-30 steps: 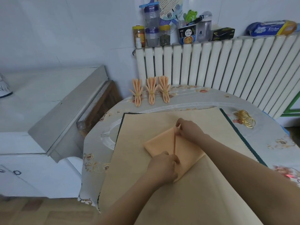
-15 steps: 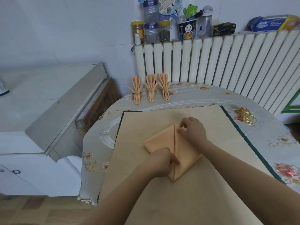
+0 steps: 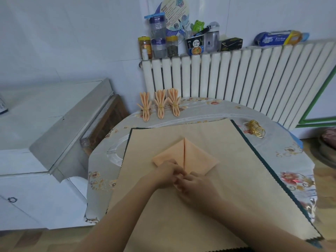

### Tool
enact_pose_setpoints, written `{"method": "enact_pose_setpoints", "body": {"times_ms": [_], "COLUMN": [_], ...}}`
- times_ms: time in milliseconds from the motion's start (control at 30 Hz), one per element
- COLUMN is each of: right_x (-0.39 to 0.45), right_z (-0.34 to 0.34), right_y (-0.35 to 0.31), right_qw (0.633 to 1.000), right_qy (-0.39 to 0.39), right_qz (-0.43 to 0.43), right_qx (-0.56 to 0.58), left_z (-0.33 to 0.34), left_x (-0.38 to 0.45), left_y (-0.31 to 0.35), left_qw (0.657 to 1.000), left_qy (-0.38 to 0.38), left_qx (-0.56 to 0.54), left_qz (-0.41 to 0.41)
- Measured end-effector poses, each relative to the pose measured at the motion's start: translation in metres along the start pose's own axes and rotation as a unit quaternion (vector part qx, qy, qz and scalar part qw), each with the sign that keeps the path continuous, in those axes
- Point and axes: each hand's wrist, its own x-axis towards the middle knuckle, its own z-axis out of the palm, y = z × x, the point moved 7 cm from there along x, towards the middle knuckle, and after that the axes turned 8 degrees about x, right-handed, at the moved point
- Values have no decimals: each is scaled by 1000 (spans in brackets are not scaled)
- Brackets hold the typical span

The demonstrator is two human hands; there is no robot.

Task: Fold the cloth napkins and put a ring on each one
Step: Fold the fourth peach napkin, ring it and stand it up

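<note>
An orange napkin (image 3: 192, 155) lies folded into a diamond with a centre seam on the tan mat (image 3: 218, 197). My left hand (image 3: 166, 173) and my right hand (image 3: 195, 184) meet at its near corner, fingers curled and pinching the cloth there; the corner itself is hidden under them. Three finished napkins (image 3: 160, 105) with gold rings lie in a row at the far edge of the table. A heap of several gold rings (image 3: 256, 129) lies to the right of the mat.
The round table (image 3: 101, 171) has a flowered cover. A white radiator (image 3: 236, 79) stands behind it, with jars and boxes on top. A grey-white cabinet (image 3: 45, 124) stands close on the left. A dish (image 3: 327, 142) shows at the right edge.
My right hand left the napkin's far tip and came down to the near corner beside my left hand. The camera view shifted slightly.
</note>
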Motion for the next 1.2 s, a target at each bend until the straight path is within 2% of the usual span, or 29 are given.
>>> {"method": "enact_pose_setpoints", "body": {"times_ms": [100,234,334,434,601,701,868,1001,1135,1202], "right_x": [4,-7,-24,-36,-45,-50,-57,-57,-57,-57], "right_z": [2,-16,-32,-44,-49,-43,-43,-41,-41,-40], "right_y": [-2,3,19,41,50,45,44,46,56,60], "right_qw": [999,998,996,995,991,991,995,994,980,970], "right_qy": [10,-14,-54,-89,-135,-126,-78,-66,-57,-52], "right_qz": [-13,-36,-46,-19,13,31,50,75,160,204], "right_qx": [-40,-49,-58,-38,5,44,48,52,103,123], "left_z": [1,5,11,18,40,43,39,26,16,8], "left_x": [-1,-5,-5,-4,-4,-3,-3,-17,-31,-35], "left_y": [1,13,24,34,43,38,18,-20,-32,-31], "left_qw": [1000,999,994,985,989,989,995,996,974,967], "left_qy": [0,28,82,131,115,123,61,26,-98,-145], "left_qx": [14,38,71,106,66,57,-3,-79,-203,-210], "left_qz": [-5,4,19,45,68,63,85,41,5,25]}}
